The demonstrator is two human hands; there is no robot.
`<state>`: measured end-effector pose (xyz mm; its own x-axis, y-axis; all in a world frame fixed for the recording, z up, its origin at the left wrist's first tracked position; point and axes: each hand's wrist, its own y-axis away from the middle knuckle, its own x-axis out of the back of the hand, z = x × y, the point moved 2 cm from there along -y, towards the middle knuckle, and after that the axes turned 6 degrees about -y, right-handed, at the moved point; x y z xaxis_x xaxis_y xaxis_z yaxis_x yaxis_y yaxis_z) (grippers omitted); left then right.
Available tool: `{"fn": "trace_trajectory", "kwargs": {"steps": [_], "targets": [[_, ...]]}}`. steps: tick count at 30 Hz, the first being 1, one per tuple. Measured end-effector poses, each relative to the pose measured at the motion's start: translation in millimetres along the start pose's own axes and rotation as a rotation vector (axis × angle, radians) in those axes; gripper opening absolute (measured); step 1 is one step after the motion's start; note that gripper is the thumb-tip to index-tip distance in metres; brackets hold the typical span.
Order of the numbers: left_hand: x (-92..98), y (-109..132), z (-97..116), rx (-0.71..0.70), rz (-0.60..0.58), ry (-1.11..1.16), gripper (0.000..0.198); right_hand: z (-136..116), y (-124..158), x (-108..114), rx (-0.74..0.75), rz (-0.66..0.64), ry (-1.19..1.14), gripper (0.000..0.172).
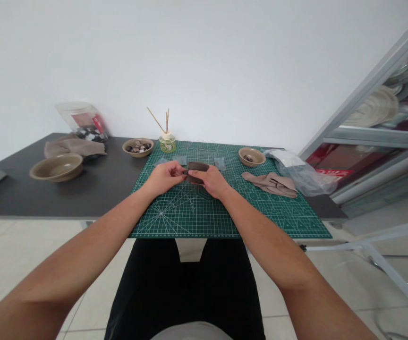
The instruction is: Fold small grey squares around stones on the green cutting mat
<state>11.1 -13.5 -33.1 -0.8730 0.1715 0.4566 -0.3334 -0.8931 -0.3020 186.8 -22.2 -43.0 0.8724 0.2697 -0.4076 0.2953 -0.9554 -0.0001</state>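
Observation:
Above the green cutting mat (204, 217), my right hand (212, 180) grips a dark brown block-like piece (197, 167), with the thumb across its front. My left hand (167, 177) is at the piece's left edge, thumb and fingers pinched together on something small and dark that I cannot make out. Small clear plastic packets lie behind the hands, one (220, 163) to the right of the piece and another (180, 159) behind my left hand.
Bowls of small pieces stand left (138, 147) and right (251, 157). A wider bowl (57, 168), a cloth (71, 145) and a plastic container (85, 123) are far left. A reed diffuser (167, 140) stands at the back. Another cloth (273, 184) and a plastic bag (299, 175) lie right.

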Motion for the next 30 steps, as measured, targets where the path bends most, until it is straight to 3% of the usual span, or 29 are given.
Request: {"fn": "trace_trajectory", "kwargs": {"steps": [11,20,30], "targets": [[0.0,0.9,1.2,0.032,-0.044,-0.01,0.023,1.8,-2.3,4.8,0.018,0.018,0.055,0.024],[0.2,1.0,0.1,0.032,-0.074,-0.01,0.023,4.5,-3.6,6.4,0.047,-0.056,0.055,0.025],[0.8,0.3,1.9,0.027,-0.054,0.006,0.024,-4.7,2.4,1.6,0.05,0.042,0.165,0.022]]}}
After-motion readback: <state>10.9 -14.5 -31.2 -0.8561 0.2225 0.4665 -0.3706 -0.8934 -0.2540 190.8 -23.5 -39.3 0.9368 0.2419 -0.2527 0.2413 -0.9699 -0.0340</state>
